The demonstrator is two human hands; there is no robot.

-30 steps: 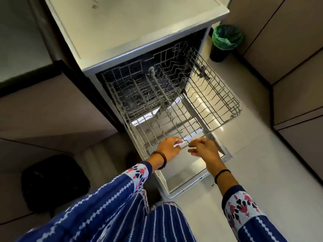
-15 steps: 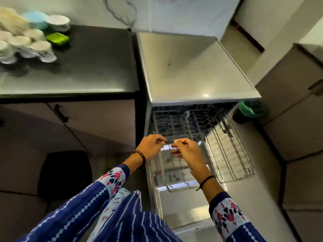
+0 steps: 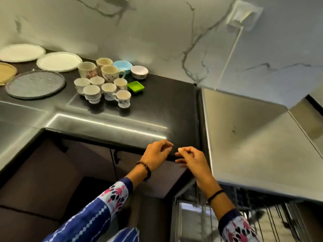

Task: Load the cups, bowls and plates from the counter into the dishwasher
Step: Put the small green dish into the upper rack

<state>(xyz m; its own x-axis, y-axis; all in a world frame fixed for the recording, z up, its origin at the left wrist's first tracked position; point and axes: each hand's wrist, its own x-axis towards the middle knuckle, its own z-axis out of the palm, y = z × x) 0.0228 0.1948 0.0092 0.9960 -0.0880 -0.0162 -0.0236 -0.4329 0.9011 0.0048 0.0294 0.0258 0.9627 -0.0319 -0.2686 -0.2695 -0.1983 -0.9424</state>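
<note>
Several small white cups [image 3: 108, 91] and three taller mugs [image 3: 109, 72] stand grouped on the dark counter [image 3: 157, 105]. Behind them sit a blue bowl [image 3: 123, 65] and a pale bowl [image 3: 139, 72], with a green square dish [image 3: 135, 86] beside the cups. Two white plates [image 3: 58, 61], a grey plate [image 3: 35, 84] and a tan plate [image 3: 6, 72] lie to the left. My left hand [image 3: 156, 154] and my right hand [image 3: 191, 158] hover empty over the counter's front edge, fingers loosely curled. The dishwasher's pulled-out wire rack [image 3: 262, 222] shows at the bottom right.
The dishwasher's steel top [image 3: 253, 137] adjoins the counter on the right. A marble wall with a socket and cord [image 3: 243, 14] rises behind. Dark cabinet doors [image 3: 52, 172] sit below the counter, and a steel surface [image 3: 17, 123] lies at the left.
Both hands have let go of the dishwasher rack and risen to the counter's edge. My view has swung up and left, from the rack to the dishes on the counter.
</note>
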